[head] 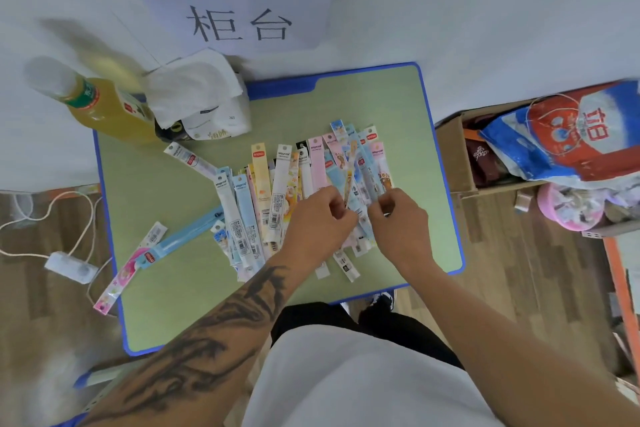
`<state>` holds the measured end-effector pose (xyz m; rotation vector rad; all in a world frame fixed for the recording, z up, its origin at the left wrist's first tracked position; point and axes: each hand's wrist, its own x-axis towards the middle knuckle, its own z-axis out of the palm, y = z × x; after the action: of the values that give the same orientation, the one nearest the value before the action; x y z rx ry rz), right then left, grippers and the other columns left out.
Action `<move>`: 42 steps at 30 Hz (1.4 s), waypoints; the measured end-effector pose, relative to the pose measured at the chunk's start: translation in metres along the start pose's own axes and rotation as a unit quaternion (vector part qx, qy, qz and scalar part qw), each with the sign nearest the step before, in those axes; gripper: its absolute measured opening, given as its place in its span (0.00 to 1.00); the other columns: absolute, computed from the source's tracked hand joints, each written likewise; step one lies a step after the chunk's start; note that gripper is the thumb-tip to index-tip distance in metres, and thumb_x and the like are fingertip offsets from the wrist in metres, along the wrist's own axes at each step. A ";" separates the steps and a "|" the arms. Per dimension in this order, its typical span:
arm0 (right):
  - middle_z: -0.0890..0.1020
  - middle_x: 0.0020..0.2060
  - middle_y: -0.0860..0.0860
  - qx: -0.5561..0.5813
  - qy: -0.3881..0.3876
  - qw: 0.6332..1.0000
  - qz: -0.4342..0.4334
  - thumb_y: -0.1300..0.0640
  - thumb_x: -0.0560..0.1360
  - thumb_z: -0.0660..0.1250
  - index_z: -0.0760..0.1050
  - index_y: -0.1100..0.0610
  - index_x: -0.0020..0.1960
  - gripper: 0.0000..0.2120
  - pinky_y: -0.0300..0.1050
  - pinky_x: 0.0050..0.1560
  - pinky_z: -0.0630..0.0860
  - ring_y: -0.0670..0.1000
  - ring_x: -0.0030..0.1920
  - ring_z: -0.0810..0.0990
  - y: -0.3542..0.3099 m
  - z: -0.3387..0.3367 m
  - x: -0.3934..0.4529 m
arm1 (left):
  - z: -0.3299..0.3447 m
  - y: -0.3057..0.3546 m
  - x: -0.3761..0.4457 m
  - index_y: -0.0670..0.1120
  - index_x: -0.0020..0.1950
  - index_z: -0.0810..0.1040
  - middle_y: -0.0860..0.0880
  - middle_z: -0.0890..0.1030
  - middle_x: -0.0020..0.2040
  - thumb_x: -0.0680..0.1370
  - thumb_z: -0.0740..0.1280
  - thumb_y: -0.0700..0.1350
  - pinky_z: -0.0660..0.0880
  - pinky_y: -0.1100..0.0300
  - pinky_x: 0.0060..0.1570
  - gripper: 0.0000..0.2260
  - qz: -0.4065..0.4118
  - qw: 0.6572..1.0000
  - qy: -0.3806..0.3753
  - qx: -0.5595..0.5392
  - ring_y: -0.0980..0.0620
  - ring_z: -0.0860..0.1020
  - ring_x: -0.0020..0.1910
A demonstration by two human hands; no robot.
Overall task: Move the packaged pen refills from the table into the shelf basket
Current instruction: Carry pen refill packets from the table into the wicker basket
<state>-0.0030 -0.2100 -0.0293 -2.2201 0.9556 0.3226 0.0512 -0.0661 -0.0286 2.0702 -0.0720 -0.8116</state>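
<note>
Pastel refill packs fanned lengthwise away across green table.

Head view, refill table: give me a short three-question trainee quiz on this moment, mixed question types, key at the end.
1. True or false: both hands, left hand and right hand, are at the right-hand part of the pile of packaged refills.
2. Which stands at the table's far left corner? A) drink bottle B) cup C) stapler
3. Fill in: one pink refill pack overhangs the table's ____ edge.

Key: 1 true; 2 A; 3 left.
</note>
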 end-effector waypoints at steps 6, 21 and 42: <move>0.81 0.38 0.42 0.073 0.050 0.996 0.010 0.56 0.79 0.67 0.76 0.53 0.45 0.04 0.29 0.36 0.67 0.45 0.39 0.79 0.032 -0.044 -0.003 | 0.038 0.027 -0.015 0.48 0.41 0.75 0.51 0.80 0.38 0.75 0.71 0.45 0.75 0.55 0.41 0.06 0.037 0.999 0.006 0.016 0.50 0.78 0.38; 0.85 0.39 0.56 0.439 0.136 0.881 0.110 0.57 0.80 0.71 0.79 0.56 0.43 0.07 0.54 0.43 0.83 0.48 0.34 0.80 0.261 -0.231 -0.106 | 0.266 0.173 -0.125 0.63 0.44 0.72 0.48 0.83 0.44 0.71 0.75 0.52 0.82 0.37 0.40 0.12 0.135 0.989 -0.050 -0.029 0.40 0.84 0.38; 0.82 0.34 0.49 0.705 0.360 0.588 0.167 0.60 0.80 0.70 0.79 0.57 0.42 0.08 0.46 0.40 0.77 0.46 0.34 0.79 0.493 -0.374 -0.216 | 0.578 0.312 -0.222 0.52 0.52 0.83 0.51 0.86 0.45 0.79 0.74 0.43 0.82 0.44 0.49 0.05 0.170 0.926 -0.334 0.033 0.47 0.85 0.47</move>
<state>-0.5214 -0.5900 0.0999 -0.5508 1.2959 -0.9914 -0.3779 -0.5961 0.0956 1.6820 -0.8173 -1.2639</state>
